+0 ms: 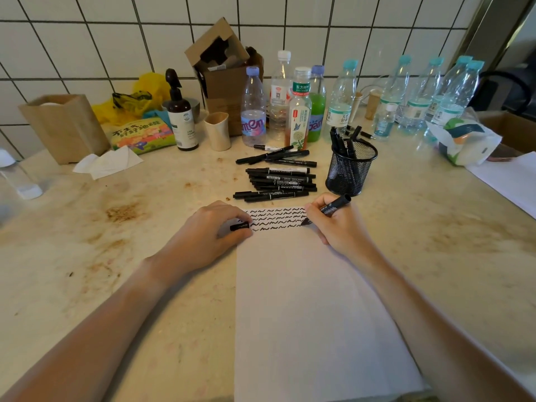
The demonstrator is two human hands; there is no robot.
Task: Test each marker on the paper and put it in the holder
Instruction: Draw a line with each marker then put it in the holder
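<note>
A white sheet of paper [304,300] lies on the counter before me, with rows of black squiggles [275,219] along its far edge. My right hand [336,224] grips a black marker [333,206], tip down on the paper at the right end of the squiggles. My left hand [208,230] rests on the paper's top left corner and pinches a black marker cap [239,226]. A pile of several black markers [278,175] lies just beyond the paper. To its right stands a black mesh holder [349,169] with several markers upright in it.
Several water and drink bottles [298,108] line the back near the tiled wall, with a cardboard box [226,71], a pump bottle [181,111], a beige cup [217,130], a paper bag [63,126] and tissues [107,162]. More paper [510,181] lies far right.
</note>
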